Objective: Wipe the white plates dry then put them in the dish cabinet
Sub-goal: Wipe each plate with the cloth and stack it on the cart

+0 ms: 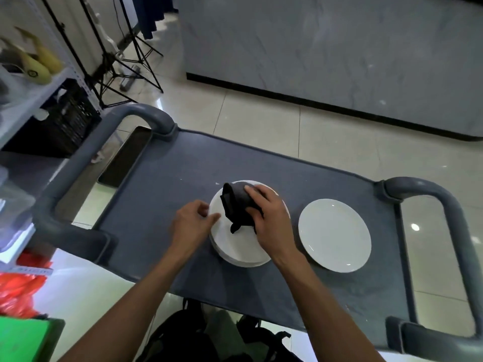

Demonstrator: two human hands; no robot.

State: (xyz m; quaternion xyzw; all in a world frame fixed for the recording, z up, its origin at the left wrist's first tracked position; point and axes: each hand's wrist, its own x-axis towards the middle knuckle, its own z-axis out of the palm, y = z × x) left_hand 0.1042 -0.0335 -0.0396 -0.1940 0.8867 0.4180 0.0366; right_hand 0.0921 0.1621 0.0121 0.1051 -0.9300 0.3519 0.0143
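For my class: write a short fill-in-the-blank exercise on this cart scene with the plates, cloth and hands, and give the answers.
1. The right hand grips a cloth coloured ____.
2. That cloth sits on the ____ of plates.
3. The single plate lies to the stack's ____.
4. The left hand touches the stack's ____ edge.

Answers: black; stack; right; left

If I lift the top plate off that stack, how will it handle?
The top plate is probably stiff and breakable, being glossy white like ceramic. That sheen suggests it could slip, more so if damp. It lies flat on the stack, so it likely won't roll, though the left hand must get under its rim.
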